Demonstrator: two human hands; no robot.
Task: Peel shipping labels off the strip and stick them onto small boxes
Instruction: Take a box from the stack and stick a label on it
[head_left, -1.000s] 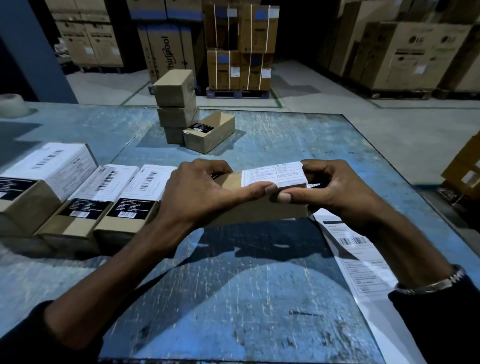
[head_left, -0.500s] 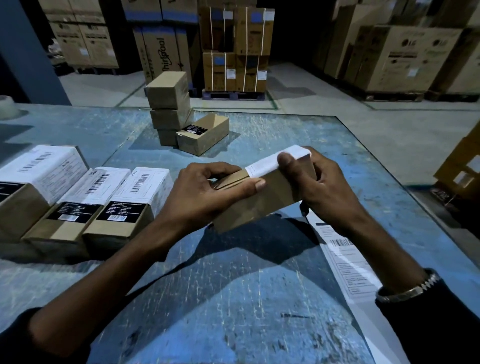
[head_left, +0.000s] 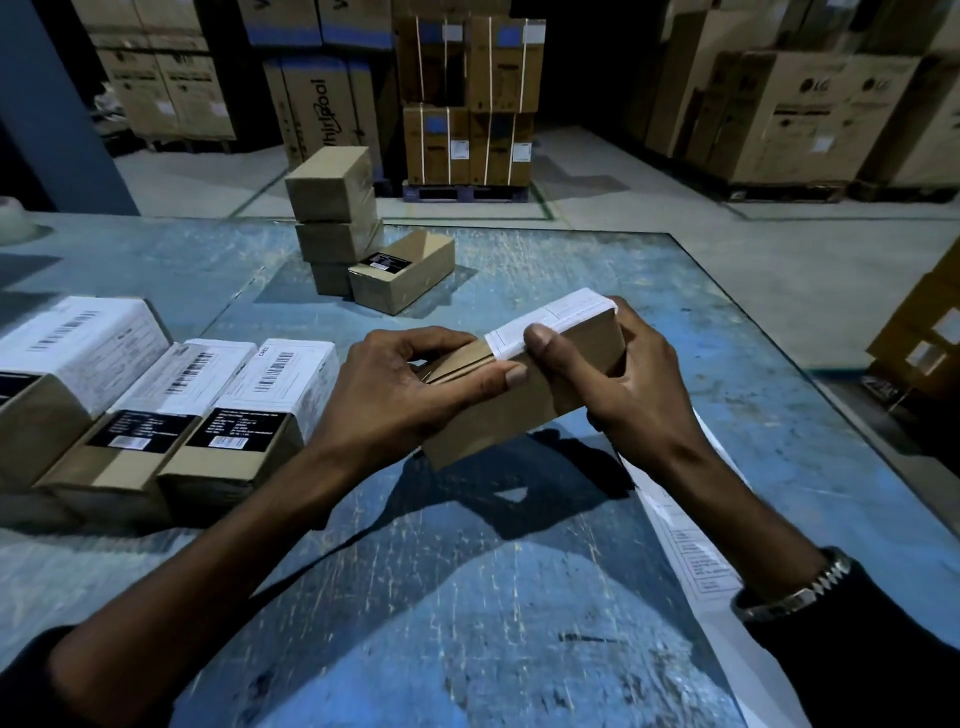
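Head view shows both hands gripping one small cardboard box (head_left: 519, 405) above the blue bench (head_left: 467, 597), tilted so its right end sits higher. A white shipping label (head_left: 550, 323) lies along the box's top face. The left hand (head_left: 415, 389) is curled around the box's left end, thumb laid along the near side; the right hand (head_left: 623, 384) wraps the right end, its thumb pressing down on the label's near edge. The label strip (head_left: 691, 540) trails across the bench under the right forearm. Three labelled boxes (head_left: 171, 415) sit in a row at left, and a stack of plain boxes (head_left: 337, 218) stands further back with another box (head_left: 402, 270) against it. The likely step is smoothing the label flat. Risks from here: uneven thumb pressure could trap a crease or bubble, the label's left edge near the flap seam might lift if not rubbed down, and the forearm could drag the strip.
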